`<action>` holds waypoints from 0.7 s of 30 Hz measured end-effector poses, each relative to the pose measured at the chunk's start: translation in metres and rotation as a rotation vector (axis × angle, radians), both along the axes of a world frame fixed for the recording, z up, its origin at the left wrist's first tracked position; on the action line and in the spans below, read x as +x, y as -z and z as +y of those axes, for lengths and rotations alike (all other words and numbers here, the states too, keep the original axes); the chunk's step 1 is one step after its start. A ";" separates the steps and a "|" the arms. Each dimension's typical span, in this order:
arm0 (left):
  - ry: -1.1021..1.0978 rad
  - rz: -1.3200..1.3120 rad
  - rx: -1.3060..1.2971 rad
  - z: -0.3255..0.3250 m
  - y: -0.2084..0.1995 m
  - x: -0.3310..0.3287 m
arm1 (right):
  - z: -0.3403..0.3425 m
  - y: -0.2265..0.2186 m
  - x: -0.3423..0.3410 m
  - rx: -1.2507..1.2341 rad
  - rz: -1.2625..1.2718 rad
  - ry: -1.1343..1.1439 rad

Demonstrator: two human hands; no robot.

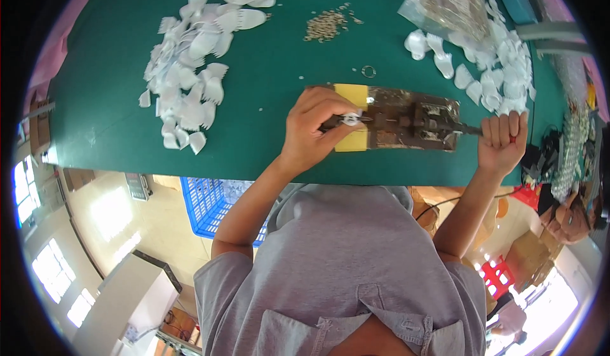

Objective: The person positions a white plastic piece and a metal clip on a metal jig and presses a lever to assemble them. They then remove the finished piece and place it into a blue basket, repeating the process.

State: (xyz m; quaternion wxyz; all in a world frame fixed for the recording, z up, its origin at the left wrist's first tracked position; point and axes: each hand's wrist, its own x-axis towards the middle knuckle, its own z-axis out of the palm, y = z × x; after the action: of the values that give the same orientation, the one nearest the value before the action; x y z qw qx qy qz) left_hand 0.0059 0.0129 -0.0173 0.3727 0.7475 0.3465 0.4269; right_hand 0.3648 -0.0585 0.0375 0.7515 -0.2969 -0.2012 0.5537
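A dark hand-lever press [432, 120] lies across a brown board with yellow tape [353, 90] near the table's front edge. My left hand [311, 124] is closed at the press's left end, pinching a small white plastic piece [350, 120] between thumb and fingers; most of that piece is hidden. My right hand [502, 141] is wrapped round the lever handle [470, 129] at the press's right end, where a bit of red shows by the fingers. Beyond the board sits a small metal ring [368, 71].
White toothed plastic pieces [190, 64] lie heaped on the green table [267, 134] at left, with more white pieces [502, 70] at right. Small metal parts [325, 25] form a pile at the back, near bags of parts [445, 3]. A blue basket [202, 207] stands below the table.
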 end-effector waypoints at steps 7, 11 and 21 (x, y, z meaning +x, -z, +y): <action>0.077 -0.312 -0.167 -0.015 -0.053 -0.053 | -0.010 0.033 0.033 0.075 0.290 -0.141; -0.021 0.155 -0.411 -0.063 -0.075 -0.167 | -0.010 0.040 0.039 0.059 0.333 -0.122; -0.484 0.632 -0.130 -0.031 -0.045 -0.198 | -0.020 0.043 0.046 -0.046 0.406 -0.099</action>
State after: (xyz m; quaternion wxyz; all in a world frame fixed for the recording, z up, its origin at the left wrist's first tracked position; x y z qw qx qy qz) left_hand -0.1918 -0.0182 0.0278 0.1829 0.7138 0.6362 0.2286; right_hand 0.4108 -0.0781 -0.0054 0.7414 -0.1863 -0.0474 0.6429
